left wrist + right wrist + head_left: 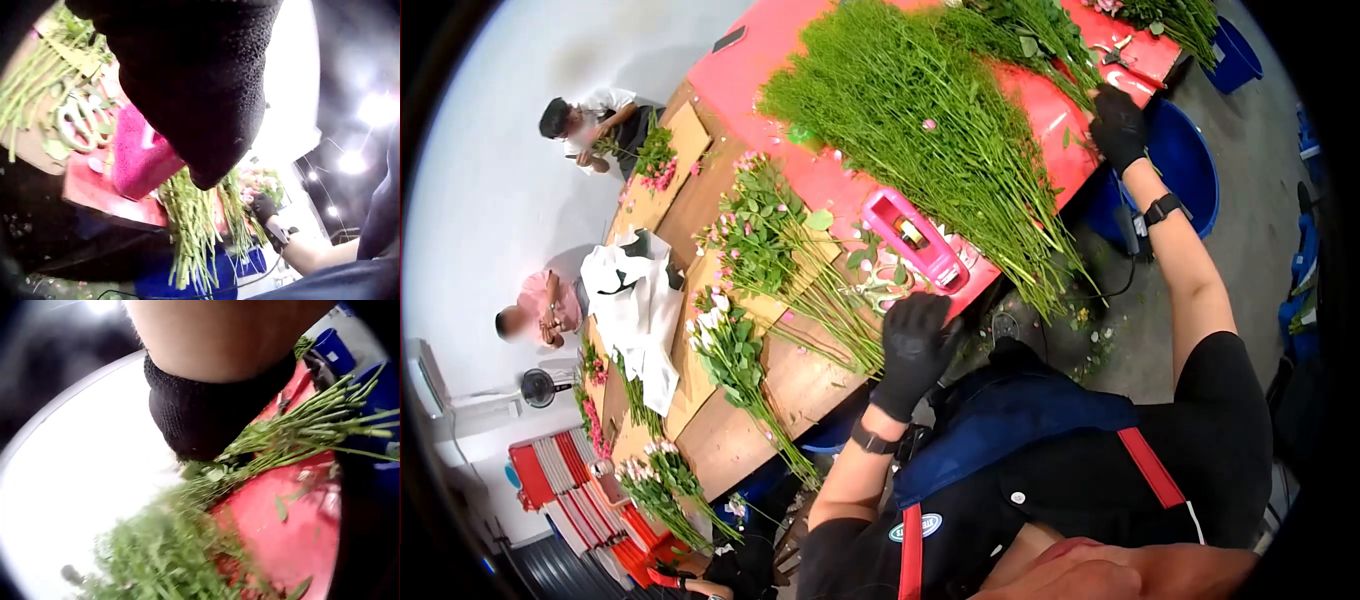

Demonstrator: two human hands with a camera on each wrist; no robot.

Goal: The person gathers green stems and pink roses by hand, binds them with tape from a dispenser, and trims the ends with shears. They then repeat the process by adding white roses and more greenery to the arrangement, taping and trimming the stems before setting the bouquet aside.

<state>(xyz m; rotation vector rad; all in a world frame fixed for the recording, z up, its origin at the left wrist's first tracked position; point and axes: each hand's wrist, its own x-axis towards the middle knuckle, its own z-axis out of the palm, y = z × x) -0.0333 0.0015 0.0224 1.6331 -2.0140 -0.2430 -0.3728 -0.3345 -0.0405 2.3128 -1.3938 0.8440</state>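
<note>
In a black glove, my left hand (pixel 915 350) hovers at the table's near edge with its fingers loosely bent and nothing in them. Just beyond it lies a pink tape dispenser (pixel 915 240), with scissors (pixel 78 122) beside it. My right hand (pixel 1118 128), gloved too, reaches to the table's right side and grips a bunch of leafy green stems (pixel 312 428) near the cut ends. Its fingers are mostly hidden behind the wrist in the right wrist view. Between the hands spreads a big heap of feathery greenery (pixel 930 130), stems toward me.
Cut roses (pixel 750 220) and white-pink flowers (pixel 735 350) lie on the wooden table (pixel 800 390) to the left. Blue tubs (pixel 1185 165) stand below the right edge. Pruning shears (pixel 1115 50) lie near the right hand. Two people (pixel 540 305) work across the table.
</note>
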